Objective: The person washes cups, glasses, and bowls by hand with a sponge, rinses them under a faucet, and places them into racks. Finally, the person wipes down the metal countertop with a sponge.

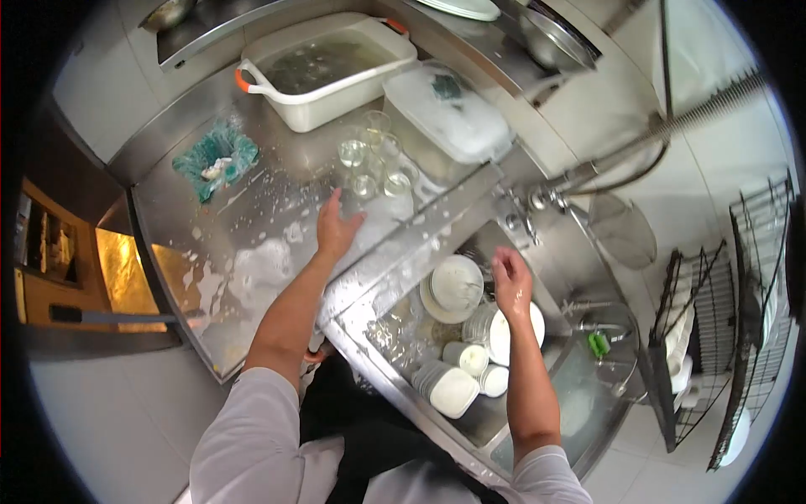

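Note:
My left hand (337, 232) is over the wet steel counter, fingers stretched out and thumb apart, holding nothing. Just beyond its fingertips stand several clear drinking glasses (363, 186). My right hand (512, 284) hangs above the sink, its fingers loosely bent and no object visible in them. Below and left of it, a white bowl (457, 283) rests on stacked plates. Nearer my body, stacks of small white dishes (453, 393) lie in the sink (481, 420). Larger white plates (501, 338) are partly hidden by my right wrist.
A white tub (315, 107) of murky water and a clear container (453, 126) of suds stand at the back. A green plastic bag (216, 160) sits on the counter at left. The faucet (537, 200), a mesh strainer (621, 231) and black wire racks (701, 311) are at right.

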Demonstrator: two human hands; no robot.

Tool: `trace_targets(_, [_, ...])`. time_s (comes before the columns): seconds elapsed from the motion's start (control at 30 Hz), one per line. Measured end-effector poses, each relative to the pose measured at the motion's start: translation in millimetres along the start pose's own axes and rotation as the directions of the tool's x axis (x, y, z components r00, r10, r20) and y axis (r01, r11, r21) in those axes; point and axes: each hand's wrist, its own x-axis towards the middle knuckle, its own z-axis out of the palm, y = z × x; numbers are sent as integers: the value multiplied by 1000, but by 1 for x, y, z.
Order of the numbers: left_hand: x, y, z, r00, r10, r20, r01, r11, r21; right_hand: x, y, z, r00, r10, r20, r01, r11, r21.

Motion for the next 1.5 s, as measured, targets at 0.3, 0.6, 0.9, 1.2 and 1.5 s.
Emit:
trace_targets(0.3, [66, 3, 0, 971, 100, 217, -87, 994, -67, 307, -94, 150, 918, -397, 9, 361, 825, -434])
trace_targets(0.6, [68, -6, 3, 958, 189, 217, -172, 981, -95, 440, -84, 217, 845, 218, 489, 375, 411, -831])
trace_targets(0.9, [71, -4, 1, 942, 216, 256, -197, 976, -96, 531, 191, 230, 900, 220, 377, 98, 739, -667])
trace_targets(1.2, [64, 2, -1, 961, 115, 253, -106, 993, -52, 457, 66, 156, 813, -464, 350, 580, 598, -554])
trace_targets(1.5, [2, 43, -22, 889, 149, 434, 59, 901, -430, 150, -114, 89, 902, 14, 431, -209, 889, 408])
